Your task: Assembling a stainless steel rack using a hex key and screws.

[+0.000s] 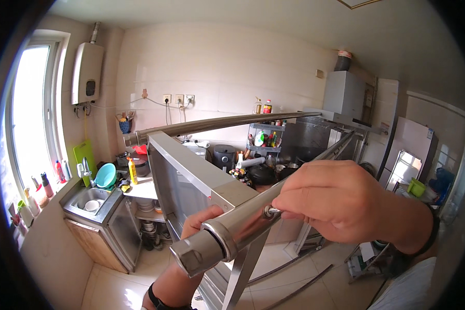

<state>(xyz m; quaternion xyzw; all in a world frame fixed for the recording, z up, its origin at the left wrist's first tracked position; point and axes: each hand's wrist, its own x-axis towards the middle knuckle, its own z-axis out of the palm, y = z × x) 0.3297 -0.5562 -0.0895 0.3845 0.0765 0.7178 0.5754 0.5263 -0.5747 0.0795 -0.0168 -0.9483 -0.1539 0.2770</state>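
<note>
In the head view I have the right hand (336,201) just off centre toward 4 o'clock, its forearm entering from that side, wrist bent, knuckles upward. Its thumb and forefinger are pinched on a small metal fitting (270,211) in the side of the near tube (250,219). The left hand (201,218) sits toward 6 o'clock behind that tube, its forearm rising from 7; I see only a little of it beside the frame corner and cannot tell how firmly it grips. The hands are apart from each other.

The near tube is round and shiny, its long axis running from 8 to 2 o'clock, its capped end toward me at 7. A flat grey bar (191,160) slopes down to it from 10 o'clock, linking it to a second tube (222,123) lying nearly along 9 to 3.

Below, I see a pale tiled floor (108,289) with long strips (299,288) on it at 5 o'clock. Around the kitchen, a sink (77,200) stands at 8 to 9, a water heater (87,67) hangs at 10, and a range hood (340,95) at 2.
</note>
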